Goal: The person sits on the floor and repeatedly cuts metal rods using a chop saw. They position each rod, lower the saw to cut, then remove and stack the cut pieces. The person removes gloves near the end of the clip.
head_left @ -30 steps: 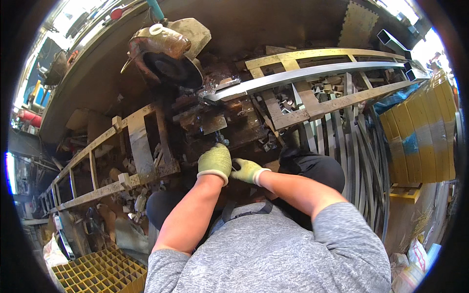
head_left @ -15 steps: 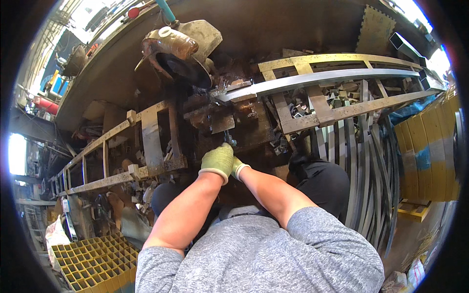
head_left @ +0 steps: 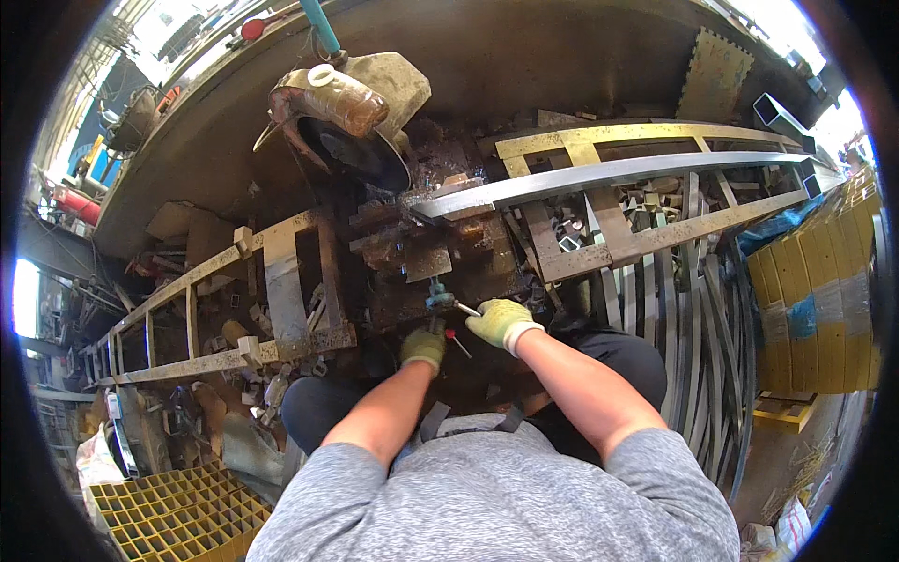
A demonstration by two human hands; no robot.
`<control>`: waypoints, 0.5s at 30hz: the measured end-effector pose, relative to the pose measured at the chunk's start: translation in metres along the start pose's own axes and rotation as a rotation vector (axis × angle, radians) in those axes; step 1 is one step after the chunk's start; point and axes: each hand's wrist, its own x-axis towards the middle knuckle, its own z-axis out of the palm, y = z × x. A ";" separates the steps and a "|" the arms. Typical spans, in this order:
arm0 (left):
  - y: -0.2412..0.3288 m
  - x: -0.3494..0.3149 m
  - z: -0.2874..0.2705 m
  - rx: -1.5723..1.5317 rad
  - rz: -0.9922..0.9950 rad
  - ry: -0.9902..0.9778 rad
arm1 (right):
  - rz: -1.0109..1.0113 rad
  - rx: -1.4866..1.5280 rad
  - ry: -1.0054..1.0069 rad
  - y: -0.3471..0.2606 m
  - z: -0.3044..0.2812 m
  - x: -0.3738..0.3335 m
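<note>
A yellow-green work glove covers my right hand (head_left: 501, 322), whose fingers are closed round the end of a short metal handle (head_left: 465, 309). This handle meets the greenish clamp screw (head_left: 438, 296) at the front of a rusty vise (head_left: 428, 262). Lower and to the left, my left hand (head_left: 423, 347), also gloved, is closed just below the screw; what it grips is in shadow. Beside it shows a thin rod with a red part (head_left: 450, 333). A shiny square metal tube (head_left: 562, 169) lies with its angled end at the vise, close to a dark cutting disc (head_left: 351, 150).
Above the disc sits a rusty guard with a plastic bottle (head_left: 351, 105). Metal frames (head_left: 187, 281) flank the vise on both sides. Offcuts (head_left: 655, 197) and long metal strips (head_left: 679, 309) lie at the right, near stacked yellow tubes (head_left: 815, 281). More yellow tubes (head_left: 178, 515) stand lower left.
My hands were together at the clamp screw and have come apart. The right moved rightward onto the handle; the left dropped lower. The tube's near end sits slightly lower in view.
</note>
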 end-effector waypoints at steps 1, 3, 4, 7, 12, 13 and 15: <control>0.024 0.004 0.017 -0.221 -0.079 -0.041 | -0.026 -0.019 -0.024 -0.013 -0.019 -0.014; 0.084 0.000 0.044 -0.661 -0.262 -0.145 | -0.030 -0.091 -0.111 -0.047 -0.048 -0.042; 0.108 -0.014 0.052 -1.197 -0.231 -0.382 | -0.100 -0.096 -0.122 -0.073 -0.049 -0.058; 0.146 -0.061 0.032 -2.135 -0.019 -1.275 | -0.418 0.086 -0.181 -0.142 -0.039 -0.097; 0.108 -0.118 -0.084 -2.120 0.466 -1.847 | -0.650 0.916 0.351 -0.083 -0.088 -0.065; 0.098 -0.128 -0.107 -1.980 0.015 -1.606 | -0.506 1.261 0.303 -0.050 -0.106 -0.043; 0.093 -0.141 -0.150 -1.404 0.069 -1.165 | -0.069 1.726 0.523 0.013 -0.138 0.009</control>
